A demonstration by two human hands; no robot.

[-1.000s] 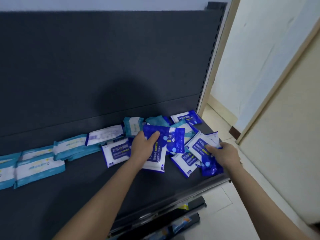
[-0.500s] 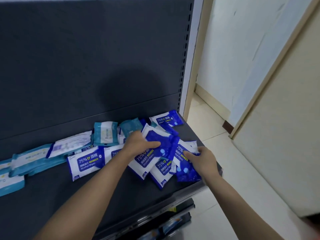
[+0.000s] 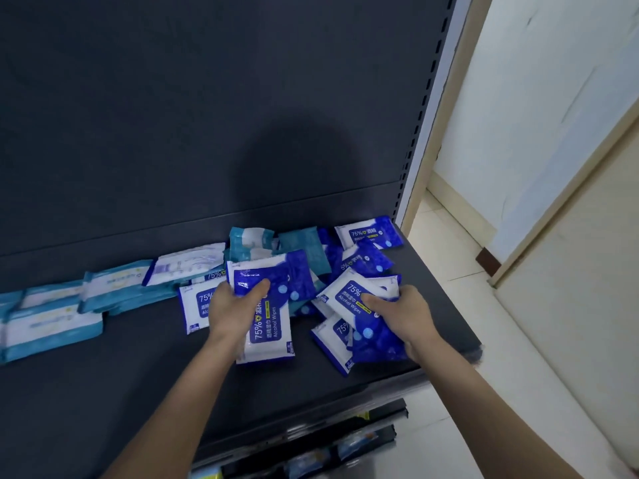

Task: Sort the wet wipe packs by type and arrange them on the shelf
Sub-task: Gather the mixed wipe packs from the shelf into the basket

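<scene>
Several dark-blue-and-white alcohol wipe packs lie in a loose pile at the right end of the dark shelf (image 3: 103, 392). My left hand (image 3: 235, 305) grips one blue pack (image 3: 269, 326) near its top, thumb across the front. My right hand (image 3: 404, 316) holds another blue pack (image 3: 349, 295) with the thumb on top; more blue packs lie under it. Teal-and-white packs (image 3: 114, 288) sit in a row along the left of the shelf, and two teal ones (image 3: 249, 243) stand at the back of the pile.
The shelf's dark back panel (image 3: 207, 115) rises behind the packs, with a slotted upright (image 3: 425, 133) at its right. A lower shelf (image 3: 328, 451) holds more packs. To the right are a tiled floor (image 3: 466, 340) and pale walls.
The view has moved in closer. My left hand's pack has turned more upright and come toward the front. My right hand has lifted its pack's top slightly over the pile.
</scene>
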